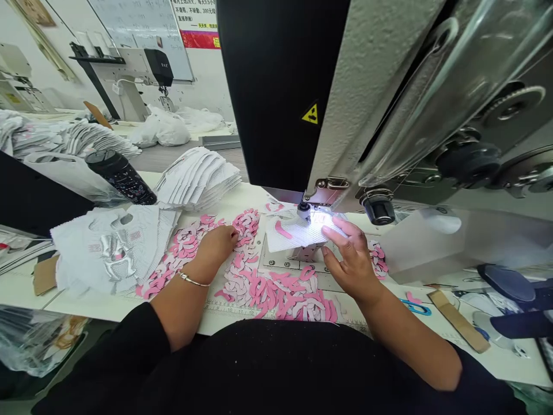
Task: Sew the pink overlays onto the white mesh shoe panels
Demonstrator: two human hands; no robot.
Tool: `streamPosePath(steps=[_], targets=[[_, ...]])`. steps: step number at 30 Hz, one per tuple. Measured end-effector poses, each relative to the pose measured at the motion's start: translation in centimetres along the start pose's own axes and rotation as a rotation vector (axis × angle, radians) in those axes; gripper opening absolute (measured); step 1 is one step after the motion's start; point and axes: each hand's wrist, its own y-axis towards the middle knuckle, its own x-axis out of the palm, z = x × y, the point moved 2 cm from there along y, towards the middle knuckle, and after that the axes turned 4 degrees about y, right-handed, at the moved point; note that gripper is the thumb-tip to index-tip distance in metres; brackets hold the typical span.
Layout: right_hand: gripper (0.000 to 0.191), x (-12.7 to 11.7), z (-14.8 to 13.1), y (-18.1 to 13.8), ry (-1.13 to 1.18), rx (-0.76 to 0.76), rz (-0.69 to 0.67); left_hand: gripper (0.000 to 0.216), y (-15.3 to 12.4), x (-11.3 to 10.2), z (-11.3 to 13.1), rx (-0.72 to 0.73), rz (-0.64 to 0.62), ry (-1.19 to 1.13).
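My right hand [352, 256] has its fingers apart, with fingertips on the right edge of a white mesh fabric piece [291, 233]. That piece lies under the lit presser foot [304, 211] of a sewing machine [298, 104]; a pink curved strip [283, 230] shows on it. The thumb is apart from the index finger, below the fabric. To the left, my left hand [216, 248] is closed with fingertips pinched at a heap of small pink and white curved pieces [246, 227]. What those fingertips hold, if anything, is hidden.
More curved pieces [276, 294] cover the table's front. White mesh stacks [196, 178] and printed pieces [114, 248] lie left, beside a black bottle [121, 176]. Blue-handled scissors [417, 307] and a cardboard strip [458, 320] lie right. The machine head hangs low above the hands.
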Motion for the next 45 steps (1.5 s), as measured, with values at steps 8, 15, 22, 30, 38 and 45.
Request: streamPosePath(steps=[8, 15, 22, 30, 38, 45], targets=[[0.057, -0.3, -0.2, 0.2, 0.0, 0.001, -0.021, 0.023, 0.0, 0.6, 0.0, 0.027, 0.017, -0.009], [0.056, -0.2, -0.2, 0.1, 0.004, 0.002, -0.024, 0.011, 0.0, 0.6, 0.2, 0.023, 0.082, -0.1], [0.056, -0.6, -0.3, 0.4, -0.005, -0.027, -0.028, 0.018, -1.1, -2.0, 0.6, -0.016, 0.226, -0.293], [0.048, -3.1, -3.4, 1.4, 0.059, -0.172, 0.131, 0.028, -7.6, -8.0, 5.2, 0.093, 0.325, -1.063], [0.022, -0.2, -7.8, 2.1, 0.459, -0.046, -0.252, 0.019, -11.4, -6.7, 11.9, 0.317, -0.216, -1.498], [0.019, 1.2, -7.8, 1.1, 0.722, 0.326, -0.331, 0.024, -12.5, -5.3, 12.3, 0.259, -0.412, -1.709]])
